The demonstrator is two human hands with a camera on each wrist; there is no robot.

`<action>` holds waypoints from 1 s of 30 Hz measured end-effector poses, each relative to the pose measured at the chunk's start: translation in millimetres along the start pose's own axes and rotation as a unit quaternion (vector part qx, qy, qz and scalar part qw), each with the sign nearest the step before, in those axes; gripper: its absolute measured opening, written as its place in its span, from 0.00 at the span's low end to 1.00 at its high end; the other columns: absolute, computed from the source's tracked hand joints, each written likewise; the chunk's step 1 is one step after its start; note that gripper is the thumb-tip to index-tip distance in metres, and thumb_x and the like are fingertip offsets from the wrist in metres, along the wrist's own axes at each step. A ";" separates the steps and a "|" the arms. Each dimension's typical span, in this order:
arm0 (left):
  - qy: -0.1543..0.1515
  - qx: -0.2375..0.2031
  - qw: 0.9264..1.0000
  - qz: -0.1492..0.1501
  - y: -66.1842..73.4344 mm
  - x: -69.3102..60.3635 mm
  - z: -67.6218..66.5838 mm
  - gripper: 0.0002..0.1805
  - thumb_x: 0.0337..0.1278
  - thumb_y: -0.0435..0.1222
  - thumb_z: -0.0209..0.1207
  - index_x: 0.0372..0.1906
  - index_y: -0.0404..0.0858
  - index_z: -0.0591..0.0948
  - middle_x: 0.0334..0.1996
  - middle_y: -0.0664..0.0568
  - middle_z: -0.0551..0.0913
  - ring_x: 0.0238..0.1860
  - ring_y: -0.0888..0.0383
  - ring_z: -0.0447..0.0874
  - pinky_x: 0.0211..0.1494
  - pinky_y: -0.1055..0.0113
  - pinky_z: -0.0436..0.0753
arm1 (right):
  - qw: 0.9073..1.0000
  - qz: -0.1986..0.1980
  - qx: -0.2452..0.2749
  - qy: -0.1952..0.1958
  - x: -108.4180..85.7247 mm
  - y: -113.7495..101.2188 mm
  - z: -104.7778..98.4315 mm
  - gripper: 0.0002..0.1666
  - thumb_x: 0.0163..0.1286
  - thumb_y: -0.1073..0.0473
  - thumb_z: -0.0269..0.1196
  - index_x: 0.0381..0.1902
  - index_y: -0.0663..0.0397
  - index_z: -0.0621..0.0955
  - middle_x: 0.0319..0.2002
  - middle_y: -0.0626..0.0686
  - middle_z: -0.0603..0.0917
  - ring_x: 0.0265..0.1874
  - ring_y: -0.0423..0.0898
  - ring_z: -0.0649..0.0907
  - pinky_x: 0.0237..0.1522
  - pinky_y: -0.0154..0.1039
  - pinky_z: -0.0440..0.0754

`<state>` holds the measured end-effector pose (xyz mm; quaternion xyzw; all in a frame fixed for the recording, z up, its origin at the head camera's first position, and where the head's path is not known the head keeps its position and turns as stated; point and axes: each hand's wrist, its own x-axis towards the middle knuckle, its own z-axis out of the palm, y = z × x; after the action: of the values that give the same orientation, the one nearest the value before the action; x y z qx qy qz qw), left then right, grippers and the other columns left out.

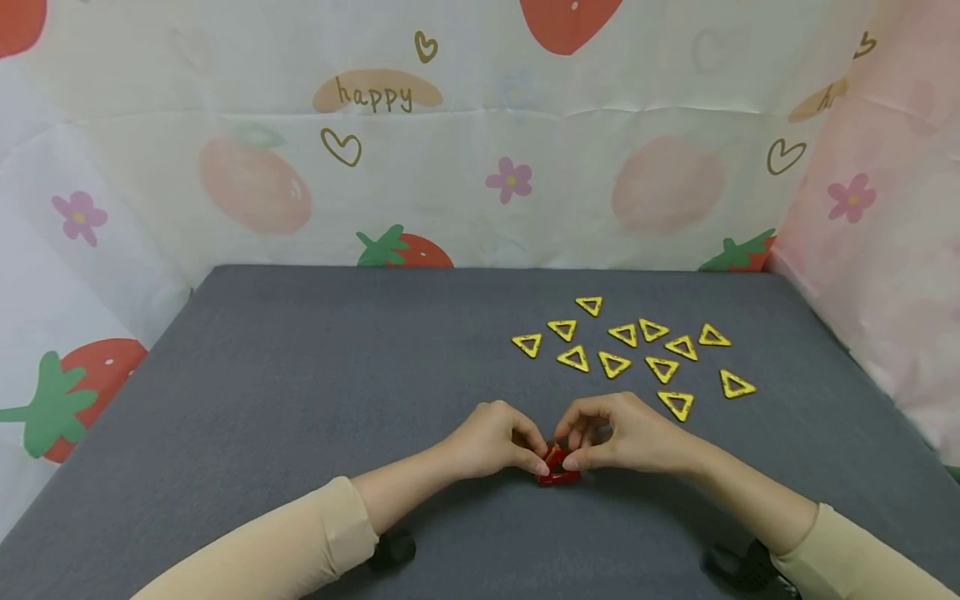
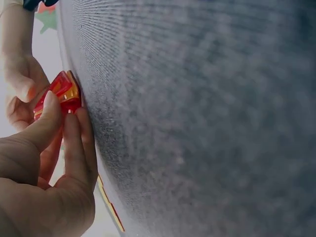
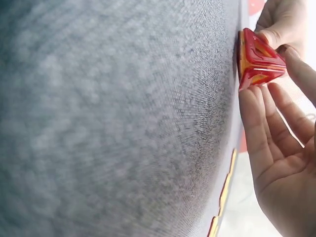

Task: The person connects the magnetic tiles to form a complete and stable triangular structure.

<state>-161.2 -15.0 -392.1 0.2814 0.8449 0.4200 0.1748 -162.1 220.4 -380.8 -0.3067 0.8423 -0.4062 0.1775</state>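
Observation:
A small red, pyramid-like shape made of triangular frames (image 1: 561, 478) stands on the grey cloth between the two hands. My left hand (image 1: 491, 442) pinches its left side; in the left wrist view the thumb lies on a red face (image 2: 60, 87) and the fingertips are at its lower edge. From the right, my right hand (image 1: 637, 433) reaches around the shape. The right wrist view shows its fingers (image 3: 256, 123) fairly straight, tips at the lower edge of the red shape (image 3: 264, 61), with the thumb apart beside the tip.
Several yellow triangular frames (image 1: 614, 364) lie flat and scattered behind the right hand, the nearest (image 1: 677, 405) close to the right wrist. Grey cloth (image 1: 337, 358) covers the table. Printed curtains (image 1: 480, 208) hang at the back and sides. Dark objects (image 1: 394, 551) show beside both sleeves.

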 end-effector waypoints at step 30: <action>0.126 0.021 0.989 -0.080 -43.8 -31.6 -109.3 0.07 0.55 0.39 0.69 0.38 0.44 0.89 0.36 0.51 0.91 0.37 0.61 0.86 0.40 0.66 0.80 | 0.998 0.000 -0.051 -0.043 -1.6 10.5 -1.3 0.19 0.54 0.54 0.76 0.45 0.37 0.85 0.42 0.44 0.82 0.39 0.39 0.79 0.38 0.33 0.82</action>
<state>-209.1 -122.9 -361.6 0.1610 0.8886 0.4192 0.0939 -165.5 227.2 -388.3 -0.3322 0.8536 -0.3493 0.1976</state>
